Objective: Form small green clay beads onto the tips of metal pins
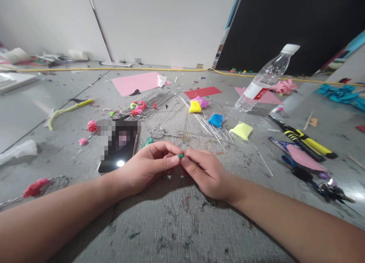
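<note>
My left hand (148,164) and my right hand (203,171) meet over the middle of the grey table (176,225). Both pinch a tiny green clay piece (180,155) between thumb and fingertips. Their other fingers are curled under. A smartphone (119,144) lies just left of my left hand, screen up with a bright spot on it. A small green clay scrap (148,142) rests just beyond my left knuckles. Several thin wires (199,122) fan out across the table behind the hands.
Yellow (195,106), blue (216,120) and pale yellow-green (242,130) clay packets lie beyond the hands. A plastic bottle (264,80) lies tilted at right. Pliers with yellow handles (308,140) and scissors sit at right. Pink clay flowers (138,107), pink paper (137,83), red paper (202,91) lie farther back.
</note>
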